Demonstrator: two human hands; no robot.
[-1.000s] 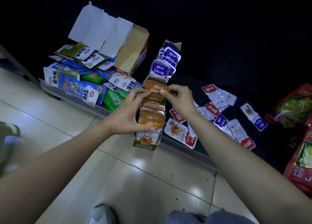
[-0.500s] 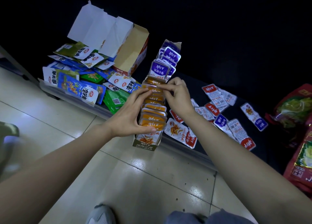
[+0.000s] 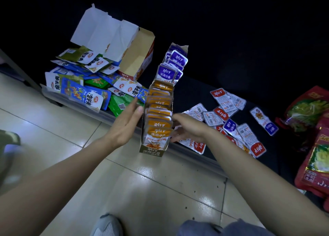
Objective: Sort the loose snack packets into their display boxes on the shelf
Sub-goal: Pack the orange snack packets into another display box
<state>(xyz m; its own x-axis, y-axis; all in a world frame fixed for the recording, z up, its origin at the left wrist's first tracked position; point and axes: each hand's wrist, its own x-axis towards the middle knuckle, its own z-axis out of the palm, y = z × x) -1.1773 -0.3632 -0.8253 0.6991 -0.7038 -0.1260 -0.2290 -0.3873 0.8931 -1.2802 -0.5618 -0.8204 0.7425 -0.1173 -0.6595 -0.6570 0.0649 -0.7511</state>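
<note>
Both grips released: left hand (image 3: pixel 127 122) and blurred right hand (image 3: pixel 189 129) flank the display box (image 3: pixel 154 149).

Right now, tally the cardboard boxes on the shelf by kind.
Slim box of orange packets: 1
Slim box of purple packets: 1
Large open carton: 1
Total: 3

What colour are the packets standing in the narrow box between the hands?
Orange packets in front, purple ones behind, seen in the head view.
</note>
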